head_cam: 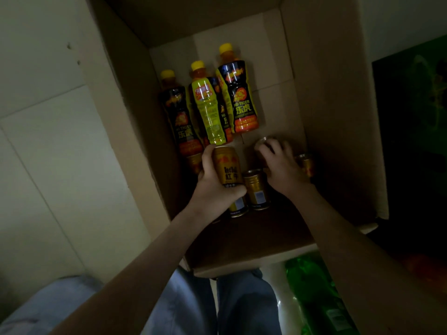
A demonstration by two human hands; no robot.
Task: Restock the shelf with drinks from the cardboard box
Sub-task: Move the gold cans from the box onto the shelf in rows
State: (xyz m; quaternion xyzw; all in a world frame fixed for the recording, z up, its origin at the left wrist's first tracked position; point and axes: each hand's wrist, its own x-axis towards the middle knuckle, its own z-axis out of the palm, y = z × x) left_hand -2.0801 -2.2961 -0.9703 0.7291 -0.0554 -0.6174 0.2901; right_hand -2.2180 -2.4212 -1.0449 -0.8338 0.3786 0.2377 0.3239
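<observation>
- Reaching down into the open cardboard box (326,93), the person has both hands on the stock near its bottom.
- The left hand (212,182) grips a gold Red Bull can (226,168), fingers wrapped round its side and thumb across its lower end; the can is inside the box, tilted.
- The right hand (281,165) lies curled over a second can (264,140), of which only a bit of silvery rim shows at the fingertips. In this dim light I cannot tell whether that hand has a real grasp or only rests there.
- Loose gold cans remain around the hands: an upright can (256,189) between the wrists, a low can (238,206) just beside it, a right-side can (306,164) by the box wall, and a half-hidden can (194,162) behind the left hand.
- Three Hi-Tiger bottles (209,112) with yellow caps lie side by side further in, untouched.
- No shelf is in view, so what has been stocked cannot be judged.
- By my reading the job is well short of finished: several cans and all three bottles are left to carry out.
- A green bottle (312,293) lies outside the box near the person's jeans (244,305).
</observation>
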